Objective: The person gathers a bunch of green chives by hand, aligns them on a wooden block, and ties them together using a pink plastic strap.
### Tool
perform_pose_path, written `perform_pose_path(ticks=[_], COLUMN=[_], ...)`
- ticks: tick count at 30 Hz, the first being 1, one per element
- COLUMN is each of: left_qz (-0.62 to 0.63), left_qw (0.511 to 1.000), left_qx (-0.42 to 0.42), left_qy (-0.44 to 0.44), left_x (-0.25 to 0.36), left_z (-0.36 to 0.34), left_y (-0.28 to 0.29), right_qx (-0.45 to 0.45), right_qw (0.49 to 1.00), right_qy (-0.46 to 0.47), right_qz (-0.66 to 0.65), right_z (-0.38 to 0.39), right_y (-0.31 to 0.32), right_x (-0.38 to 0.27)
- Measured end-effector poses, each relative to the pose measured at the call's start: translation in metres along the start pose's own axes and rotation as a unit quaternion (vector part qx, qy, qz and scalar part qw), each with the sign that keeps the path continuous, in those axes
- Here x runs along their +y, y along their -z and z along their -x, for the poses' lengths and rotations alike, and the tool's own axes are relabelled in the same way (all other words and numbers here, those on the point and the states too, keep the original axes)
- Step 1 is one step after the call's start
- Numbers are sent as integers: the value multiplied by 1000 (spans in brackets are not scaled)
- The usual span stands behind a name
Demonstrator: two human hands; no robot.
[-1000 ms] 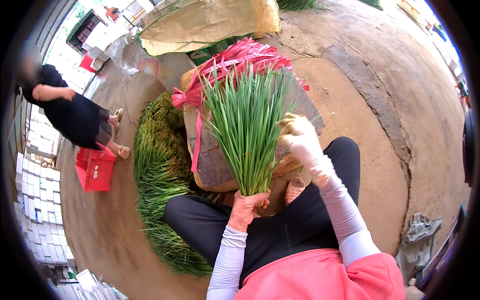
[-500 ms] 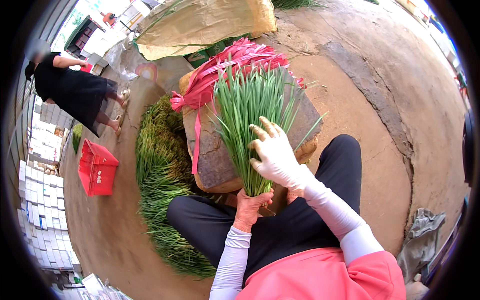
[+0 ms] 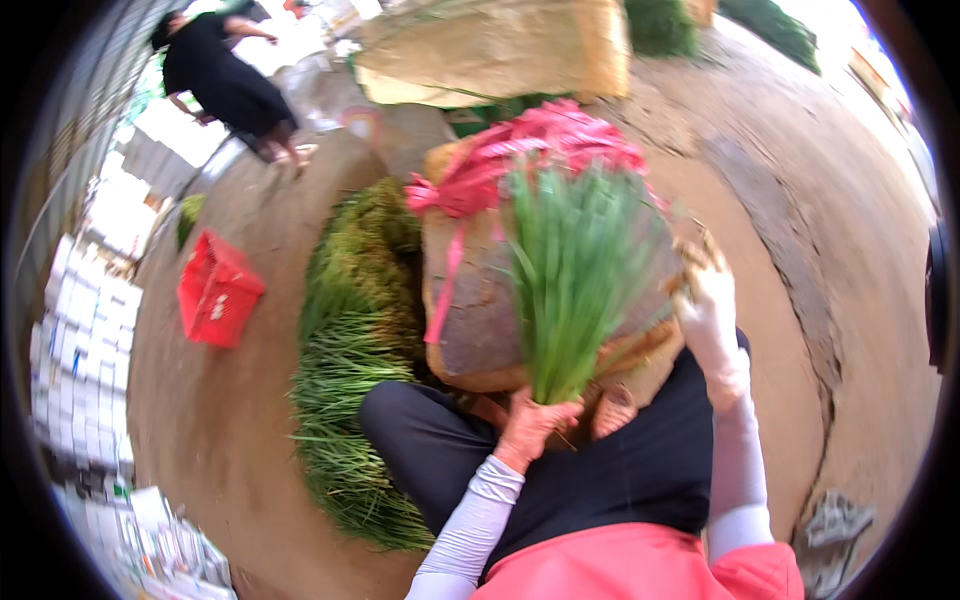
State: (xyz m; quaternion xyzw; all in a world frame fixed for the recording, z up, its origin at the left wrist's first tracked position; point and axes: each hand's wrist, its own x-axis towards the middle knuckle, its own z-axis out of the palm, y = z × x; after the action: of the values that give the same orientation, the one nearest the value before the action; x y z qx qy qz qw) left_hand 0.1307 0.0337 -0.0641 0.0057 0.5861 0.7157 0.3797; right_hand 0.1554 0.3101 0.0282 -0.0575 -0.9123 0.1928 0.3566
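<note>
My left hand (image 3: 533,428) is closed around the lower stalks of a bunch of chives (image 3: 575,280), whose long green leaves fan out over the block in front of me, slightly blurred. Off to the right of the leaves, my right hand (image 3: 706,305) wears a pale glove with stained fingertips. Its fingers are bent but apart, and I see nothing held in them. Under the leaves is a squat block with a dark top (image 3: 475,315). Pink-red plastic ties (image 3: 540,150) are heaped on its far side, with one strip hanging toward me.
A long pile of chives (image 3: 355,420) lies on the floor at my left. Farther left sits a red plastic basket (image 3: 222,290), near stacked white boxes (image 3: 85,350). A person in black (image 3: 225,75) is at the far left. Tan sheeting (image 3: 490,55) covers something beyond the block.
My right hand has moved off the chives, out to the right. My left hand keeps its hold on the bunch. The whole view has shifted, and the person in black has changed pose.
</note>
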Motion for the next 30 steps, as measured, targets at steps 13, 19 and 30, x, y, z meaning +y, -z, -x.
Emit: perform_pose_path(ticks=[13, 19, 30], left_qz=[33, 6, 79], left_qw=[998, 999, 997], left_qx=[-21, -10, -12], left_qy=[-52, -43, 8], left_x=[-3, 5, 9], left_z=[9, 15, 13], left_y=[2, -2, 8], right_qx=[-87, -127, 63], right_qw=[938, 869, 965], right_qy=[-166, -304, -242], right_qz=[-290, -368, 84], right_z=[11, 9, 35], right_y=[-32, 54, 8], right_x=[-29, 71, 50])
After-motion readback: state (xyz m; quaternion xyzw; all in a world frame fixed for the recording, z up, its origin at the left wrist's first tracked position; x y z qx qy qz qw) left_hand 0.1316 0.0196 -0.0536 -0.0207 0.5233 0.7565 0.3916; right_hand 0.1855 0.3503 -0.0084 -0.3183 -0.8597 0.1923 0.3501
